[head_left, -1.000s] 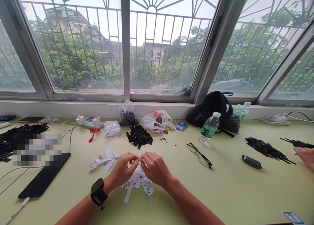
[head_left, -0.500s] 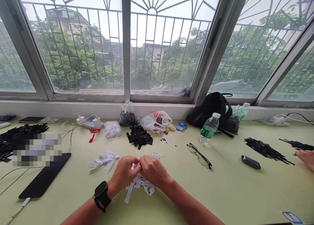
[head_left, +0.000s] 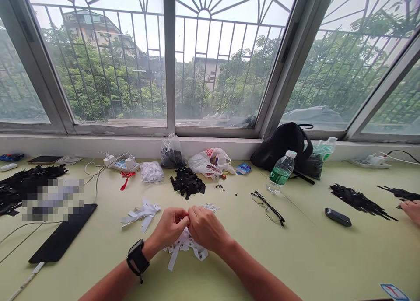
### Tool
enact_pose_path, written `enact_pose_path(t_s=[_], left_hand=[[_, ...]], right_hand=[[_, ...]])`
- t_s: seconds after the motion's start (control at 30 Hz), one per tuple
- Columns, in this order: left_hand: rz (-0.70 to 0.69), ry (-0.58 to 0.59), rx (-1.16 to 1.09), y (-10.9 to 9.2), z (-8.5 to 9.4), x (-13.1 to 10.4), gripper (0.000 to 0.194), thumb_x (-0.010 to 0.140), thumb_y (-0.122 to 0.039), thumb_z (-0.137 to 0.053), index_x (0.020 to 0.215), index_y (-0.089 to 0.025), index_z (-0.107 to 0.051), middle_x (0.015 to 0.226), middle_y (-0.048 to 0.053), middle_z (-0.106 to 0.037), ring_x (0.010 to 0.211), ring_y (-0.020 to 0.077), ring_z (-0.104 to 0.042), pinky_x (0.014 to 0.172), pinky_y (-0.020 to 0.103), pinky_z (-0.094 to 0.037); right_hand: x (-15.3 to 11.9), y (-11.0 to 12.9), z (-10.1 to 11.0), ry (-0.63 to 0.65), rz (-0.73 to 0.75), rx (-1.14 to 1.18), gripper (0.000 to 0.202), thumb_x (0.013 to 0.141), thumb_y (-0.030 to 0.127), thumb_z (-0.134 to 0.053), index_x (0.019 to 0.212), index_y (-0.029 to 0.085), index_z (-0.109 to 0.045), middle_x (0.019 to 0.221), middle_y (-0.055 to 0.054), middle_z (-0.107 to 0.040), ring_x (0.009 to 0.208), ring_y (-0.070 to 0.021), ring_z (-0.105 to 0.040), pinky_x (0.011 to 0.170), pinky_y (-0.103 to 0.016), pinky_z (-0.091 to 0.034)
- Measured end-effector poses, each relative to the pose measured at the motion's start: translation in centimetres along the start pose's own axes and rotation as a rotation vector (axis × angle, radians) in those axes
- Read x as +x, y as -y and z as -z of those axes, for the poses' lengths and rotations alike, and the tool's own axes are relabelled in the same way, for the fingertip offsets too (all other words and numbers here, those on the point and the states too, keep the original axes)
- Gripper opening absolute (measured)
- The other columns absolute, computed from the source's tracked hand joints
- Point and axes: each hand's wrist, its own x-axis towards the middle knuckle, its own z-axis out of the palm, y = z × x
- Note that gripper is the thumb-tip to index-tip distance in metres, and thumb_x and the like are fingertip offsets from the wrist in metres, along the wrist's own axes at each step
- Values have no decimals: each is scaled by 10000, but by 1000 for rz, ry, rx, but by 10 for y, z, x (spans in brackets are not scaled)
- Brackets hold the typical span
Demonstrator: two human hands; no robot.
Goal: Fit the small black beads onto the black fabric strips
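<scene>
My left hand (head_left: 170,225), with a black watch (head_left: 137,256) on its wrist, is closed in a pinch. Its fingertips meet those of my right hand (head_left: 207,227), which is pinched shut too. Whatever lies between the fingertips is hidden by the fingers. Below the hands is a heap of white fabric strips (head_left: 174,258) with small dark marks; my hands partly cover it. Small white ring-like pieces (head_left: 211,207) lie just beyond my right hand. More white strips (head_left: 142,214) are piled to the left of my left hand.
Behind are a black strip pile (head_left: 187,181), a bag of white pieces (head_left: 152,172) and a plastic bag (head_left: 210,164). Glasses (head_left: 268,208), a water bottle (head_left: 281,172) and a black case (head_left: 337,217) stand or lie to the right. Another person's hand (head_left: 411,210) touches black strips.
My hands stay pinched together in nearly the same place, with a slight shift of the fingers. The whole view has moved slightly.
</scene>
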Motion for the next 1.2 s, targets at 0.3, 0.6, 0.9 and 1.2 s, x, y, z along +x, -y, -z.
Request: enact_pose_path(t_s=[0.3, 0.6, 0.9, 1.2], left_hand=[[-79, -153, 242, 0, 8, 2, 306, 994, -348, -478, 777, -178, -609, 648, -23, -532, 580, 125, -439, 545, 236, -329], [-262, -166, 556, 3, 6, 2, 253, 1019, -274, -462, 923, -231, -692, 905, 38, -679, 788, 175, -641, 723, 265, -455], [-160, -299, 710, 5, 26, 6, 270, 997, -319, -496, 848, -233, -704, 819, 26, -696, 771, 189, -646, 682, 289, -420], [2, -415, 905, 13, 77, 4, 130, 746, -162, -623, 860, -216, -593, 876, 39, -660, 824, 250, -622, 701, 335, -431]], right_hand=[[5, -19, -2, -122, -532, 947, 259, 980, 283, -425, 792, 177, -569, 696, -18, -592, 588, -145, -520, 580, -272, -398], [7, -26, -5, 120, -875, 2011, 180, 834, 321, -678, 841, 141, -676, 831, -86, -712, 669, -131, -640, 709, -264, -536], [6, -36, -11, 38, -795, 1665, 284, 881, 433, -627, 912, 159, -693, 799, -59, -686, 653, -148, -612, 652, -277, -502], [-12, -69, -6, -104, -514, 540, 263, 916, 222, -482, 751, 178, -682, 792, -42, -594, 612, -140, -523, 634, -276, -391]])
